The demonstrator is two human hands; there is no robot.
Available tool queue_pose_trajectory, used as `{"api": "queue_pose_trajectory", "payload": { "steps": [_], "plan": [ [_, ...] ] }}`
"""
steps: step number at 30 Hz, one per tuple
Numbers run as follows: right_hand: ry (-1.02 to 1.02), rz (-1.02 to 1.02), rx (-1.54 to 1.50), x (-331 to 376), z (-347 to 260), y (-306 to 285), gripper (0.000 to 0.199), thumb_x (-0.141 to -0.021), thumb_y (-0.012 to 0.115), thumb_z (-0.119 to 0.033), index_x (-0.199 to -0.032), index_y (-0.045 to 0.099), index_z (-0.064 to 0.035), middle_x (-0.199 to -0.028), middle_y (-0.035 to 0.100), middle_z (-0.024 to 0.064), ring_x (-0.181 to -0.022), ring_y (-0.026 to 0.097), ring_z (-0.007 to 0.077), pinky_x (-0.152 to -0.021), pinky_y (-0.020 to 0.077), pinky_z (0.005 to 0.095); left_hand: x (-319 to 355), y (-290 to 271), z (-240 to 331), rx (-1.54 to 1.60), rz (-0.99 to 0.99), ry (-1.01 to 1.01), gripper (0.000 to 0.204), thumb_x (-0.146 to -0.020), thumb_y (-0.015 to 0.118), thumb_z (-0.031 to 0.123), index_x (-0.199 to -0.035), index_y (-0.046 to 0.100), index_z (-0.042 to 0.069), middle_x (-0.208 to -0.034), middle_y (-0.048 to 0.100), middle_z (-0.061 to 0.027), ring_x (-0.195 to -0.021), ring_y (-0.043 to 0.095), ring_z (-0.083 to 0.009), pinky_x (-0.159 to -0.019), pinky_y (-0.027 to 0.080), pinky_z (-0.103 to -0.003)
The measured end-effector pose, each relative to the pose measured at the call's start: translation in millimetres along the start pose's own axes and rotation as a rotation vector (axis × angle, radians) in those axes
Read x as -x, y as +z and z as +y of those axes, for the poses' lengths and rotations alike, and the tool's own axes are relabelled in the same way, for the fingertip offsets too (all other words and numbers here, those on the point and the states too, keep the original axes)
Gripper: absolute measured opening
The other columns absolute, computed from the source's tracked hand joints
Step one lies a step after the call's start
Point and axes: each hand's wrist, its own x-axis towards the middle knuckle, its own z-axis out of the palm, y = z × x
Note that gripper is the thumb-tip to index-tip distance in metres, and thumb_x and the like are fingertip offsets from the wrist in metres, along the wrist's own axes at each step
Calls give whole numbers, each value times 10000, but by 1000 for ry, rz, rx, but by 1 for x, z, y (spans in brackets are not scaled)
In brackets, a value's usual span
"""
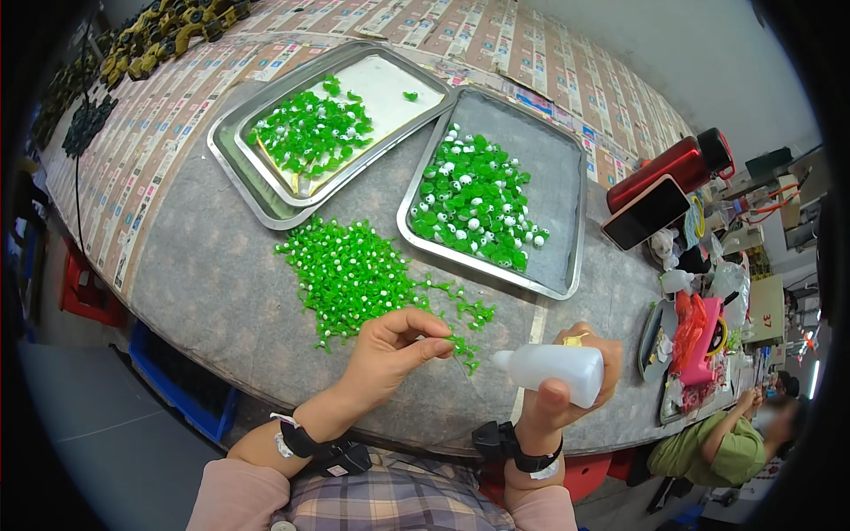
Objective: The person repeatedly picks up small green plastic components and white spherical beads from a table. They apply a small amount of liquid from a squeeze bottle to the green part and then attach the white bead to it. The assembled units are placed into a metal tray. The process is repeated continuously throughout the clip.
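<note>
My left hand (390, 352) is closed, thumb and forefinger pinching a small green plastic piece (458, 342). A white squeeze bottle (560, 370) lies in my right hand (580, 382), fingers wrapped round it, its nozzle pointing left toward the pinched piece but apart from it. Beyond my left hand spreads a pile of small green plastic pieces with white spots (350, 274). A metal tray (571, 288) behind it holds green pieces and white balls with dark dots. To its left, stacked metal trays (232, 177) hold more green and white pieces.
A red thermos (655, 173) and a phone (645, 212) leaning on it stand at the right. Farther along that edge are plastic bags and a pink container (706, 341). A person in a green top (739, 447) sits at lower right. Dark yellow items (168, 40) lie far left.
</note>
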Motion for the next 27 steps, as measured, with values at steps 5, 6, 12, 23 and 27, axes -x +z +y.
{"api": "queue_pose_trajectory", "payload": {
  "steps": [5, 6, 12, 23, 27],
  "plan": [
    [-46, 32, 35, -1, 1, 0, 521, -588, 689, -431, -807, 454, -21, -659, 437, 30, -550, 426, 133, -485, 349, 241, 1, 1, 1, -6, 14, 7, 99, -713, 566, -52, -783, 557, 16, -787, 552, -80, -704, 549, -144, -639, 481, -270],
    [-30, 106, 4, -1, -1, -1, 517, -597, 684, -424, -818, 452, -18, -674, 440, 31, -567, 432, 134, -495, 356, 241, 1, 1, 1, -3, 12, 8, 100, -712, 565, -55, -783, 557, 16, -788, 552, -80, -707, 549, -144, -641, 482, -271],
    [227, 136, 150, -31, 17, -51, 380, -695, 632, -227, -919, 445, 16, -814, 466, 41, -703, 465, 121, -628, 388, 230, 1, 2, 0, 29, 75, -35, 86, -728, 574, -13, -810, 562, 10, -776, 572, -57, -693, 551, -115, -652, 455, -226],
    [417, -73, 507, -4, 100, -147, 346, -721, 560, -17, -1044, 441, 24, -998, 535, 90, -863, 509, 139, -737, 395, 245, 2, 5, 1, 49, 91, -70, 92, -719, 592, 9, -800, 550, 21, -754, 570, -66, -652, 563, -135, -598, 487, -267],
    [-167, 149, 963, -43, 36, -96, 287, -692, 587, -22, -965, 505, 5, -899, 564, 72, -761, 534, 157, -651, 405, 252, 0, 1, -2, 45, 86, -77, 87, -727, 587, 18, -804, 549, 24, -731, 572, -63, -652, 562, -132, -596, 484, -263]
  ]
}}
